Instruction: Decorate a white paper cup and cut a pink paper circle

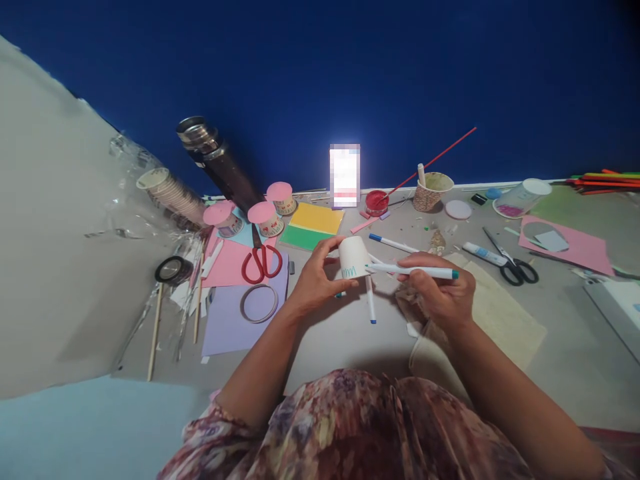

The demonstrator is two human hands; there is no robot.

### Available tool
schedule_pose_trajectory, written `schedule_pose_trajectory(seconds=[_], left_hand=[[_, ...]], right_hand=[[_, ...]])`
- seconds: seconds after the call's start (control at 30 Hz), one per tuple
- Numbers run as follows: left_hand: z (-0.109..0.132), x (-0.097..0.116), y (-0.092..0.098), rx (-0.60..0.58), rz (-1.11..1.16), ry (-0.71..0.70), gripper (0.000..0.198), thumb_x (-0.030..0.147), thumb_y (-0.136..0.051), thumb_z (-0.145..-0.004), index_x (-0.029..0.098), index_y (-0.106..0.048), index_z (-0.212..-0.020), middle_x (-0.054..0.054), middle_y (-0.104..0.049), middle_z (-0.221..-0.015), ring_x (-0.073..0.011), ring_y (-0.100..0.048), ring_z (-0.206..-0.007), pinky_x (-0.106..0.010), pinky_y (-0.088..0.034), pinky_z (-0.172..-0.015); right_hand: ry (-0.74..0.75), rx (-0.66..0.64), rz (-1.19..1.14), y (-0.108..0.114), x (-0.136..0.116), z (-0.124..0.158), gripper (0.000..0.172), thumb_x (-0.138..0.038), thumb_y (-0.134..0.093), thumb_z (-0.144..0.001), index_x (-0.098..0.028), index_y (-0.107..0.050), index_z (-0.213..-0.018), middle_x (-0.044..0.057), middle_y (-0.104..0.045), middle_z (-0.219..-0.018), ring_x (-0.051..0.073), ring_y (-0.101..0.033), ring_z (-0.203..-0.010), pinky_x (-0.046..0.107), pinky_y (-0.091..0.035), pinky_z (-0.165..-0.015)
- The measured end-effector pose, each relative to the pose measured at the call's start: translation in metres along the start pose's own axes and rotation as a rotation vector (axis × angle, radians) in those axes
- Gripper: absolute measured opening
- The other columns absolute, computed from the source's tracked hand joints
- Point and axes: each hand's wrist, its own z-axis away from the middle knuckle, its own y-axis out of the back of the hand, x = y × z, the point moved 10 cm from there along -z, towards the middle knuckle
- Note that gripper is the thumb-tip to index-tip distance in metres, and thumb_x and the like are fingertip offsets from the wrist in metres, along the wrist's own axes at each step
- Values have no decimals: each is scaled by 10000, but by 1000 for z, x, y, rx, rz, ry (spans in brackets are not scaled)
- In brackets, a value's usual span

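A white paper cup (pixel 353 253), upside down, is held between the thumb and fingers of my left hand (pixel 319 272). Green zigzag strokes run along its lower side near the rim. My right hand (pixel 443 287) grips a white marker (pixel 425 271) with a green end, its tip at or very near the cup's right side. A blue-capped marker (pixel 393 243) lies just behind the cup. Another white marker with a blue end (pixel 371 303) lies below it. Three decorated cups topped with pink discs, one of them this pink-topped cup (pixel 266 219), stand to the left.
Red-handled scissors (pixel 262 263) and a tape roll (pixel 259 304) lie on coloured paper at left. A black flask (pixel 223 167) and stacked paper cups (pixel 170 193) stand behind. Black scissors (pixel 517 267), a glue tube (pixel 484 254) and a red paint pot (pixel 377 203) are rightward. A bright phone (pixel 345 177) leans on the wall.
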Motion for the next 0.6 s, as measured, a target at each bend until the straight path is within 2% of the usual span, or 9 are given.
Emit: schedule_pose_trajectory(seconds=[0.1,0.2,0.5,0.6], left_hand=[[1,1,-2,-4,-21,-5,797,270,-950,-695,278,-604,-1414,-100,-592,-1508,-329,-556,-1397,-452,-538,-1105],[2,0,-3,-9,-25,-7,804,271,-949,-698,279,-606,-1425,-102,-583,-1516,-336,-561,-1394,-458,-536,-1108],[3,2,-8,-53,-29,5,812,271,-945,-704,289,-604,-1441,-104,-569,-1529,-353,-546,-1423,-473,-535,-1121],[3,1,-9,-56,-17,9,814,257,-942,-697,296,-606,-1438,-100,-571,-1528,-352,-556,-1417,-483,-534,-1122]], right_hand=[[-71,-30,32,-5,4,1,199,-411,-713,-995,-250,-822,-949,26,-805,-721,226,-777,-682,357,-627,-701],[-101,-75,52,-10,6,2,229,-452,-713,-983,-257,-811,-912,34,-808,-748,229,-772,-659,361,-627,-670],[-40,-131,80,-14,3,1,118,-305,-697,-983,-253,-797,-947,16,-817,-771,197,-756,-641,315,-587,-628],[-29,-100,84,-12,2,0,102,-277,-698,-978,-252,-795,-963,8,-817,-762,192,-760,-639,306,-583,-625]])
